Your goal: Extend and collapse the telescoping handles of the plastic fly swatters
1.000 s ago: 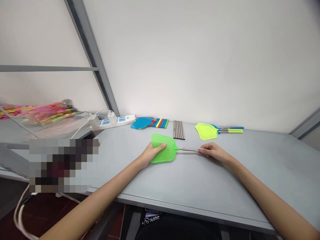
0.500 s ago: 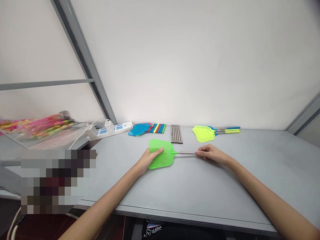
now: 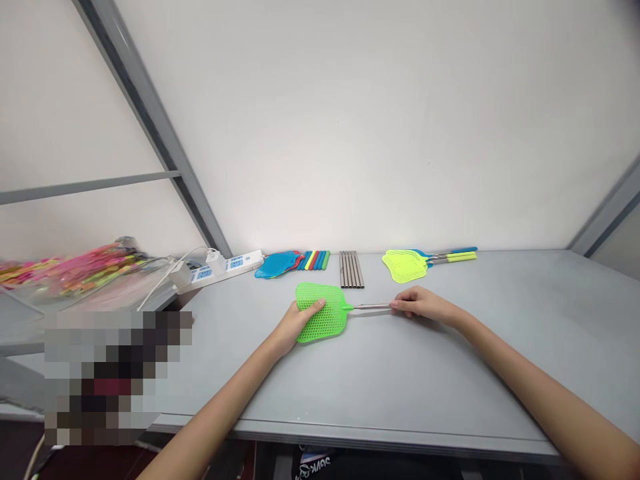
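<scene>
A green perforated fly swatter head [image 3: 330, 320] is level above the grey table, and my left hand [image 3: 291, 328] grips its left side with the thumb on top. From the head's neck a thin metal rod [image 3: 373, 307] runs to the right. My right hand [image 3: 423, 304] pinches the rod's far end between thumb and fingers; the tip is hidden in them. Behind the green head lie several loose metal tubes [image 3: 352, 270] in a row. Left of those are coloured handle grips [image 3: 315, 260] and a stack of swatter heads [image 3: 276, 265], the top one blue.
Swatters with yellow and blue heads [image 3: 405, 265] and long grips lie at the back right. A white power strip [image 3: 235, 265] with plugged-in adapters stands at the back left. Bagged colourful items [image 3: 85, 263] sit on another surface beyond it. The table's front edge [image 3: 380, 437] runs below my arms.
The camera view has shifted slightly. Both hands keep the same hold on the green swatter and its rod, with hardly any movement over the table.
</scene>
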A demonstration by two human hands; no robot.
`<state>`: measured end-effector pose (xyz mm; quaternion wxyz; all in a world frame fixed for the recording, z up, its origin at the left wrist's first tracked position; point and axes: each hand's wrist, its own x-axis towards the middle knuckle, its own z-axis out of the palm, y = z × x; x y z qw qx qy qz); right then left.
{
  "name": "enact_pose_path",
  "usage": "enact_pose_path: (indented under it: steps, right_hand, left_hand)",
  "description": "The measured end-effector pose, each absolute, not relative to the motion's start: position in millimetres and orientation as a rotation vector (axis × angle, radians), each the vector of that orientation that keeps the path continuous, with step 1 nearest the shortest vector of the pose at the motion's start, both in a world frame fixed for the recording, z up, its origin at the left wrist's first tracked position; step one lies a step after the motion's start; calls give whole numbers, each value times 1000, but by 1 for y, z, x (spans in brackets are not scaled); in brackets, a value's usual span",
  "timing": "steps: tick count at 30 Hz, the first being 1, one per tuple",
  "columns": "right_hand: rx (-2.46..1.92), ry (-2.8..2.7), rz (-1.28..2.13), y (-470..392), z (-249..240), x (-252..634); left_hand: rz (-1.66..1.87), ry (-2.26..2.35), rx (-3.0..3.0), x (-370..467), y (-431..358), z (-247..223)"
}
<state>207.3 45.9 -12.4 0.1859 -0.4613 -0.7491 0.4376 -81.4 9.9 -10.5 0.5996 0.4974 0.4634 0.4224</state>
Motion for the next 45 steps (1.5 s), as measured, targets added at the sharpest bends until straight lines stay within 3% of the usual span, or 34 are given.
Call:
enact_pose_path:
  steps: [45]
  right_hand:
    - [-1300,-2103,1286,45,-12,207]
  left_hand:
    - [975,1078,1160,-81,9,-8]
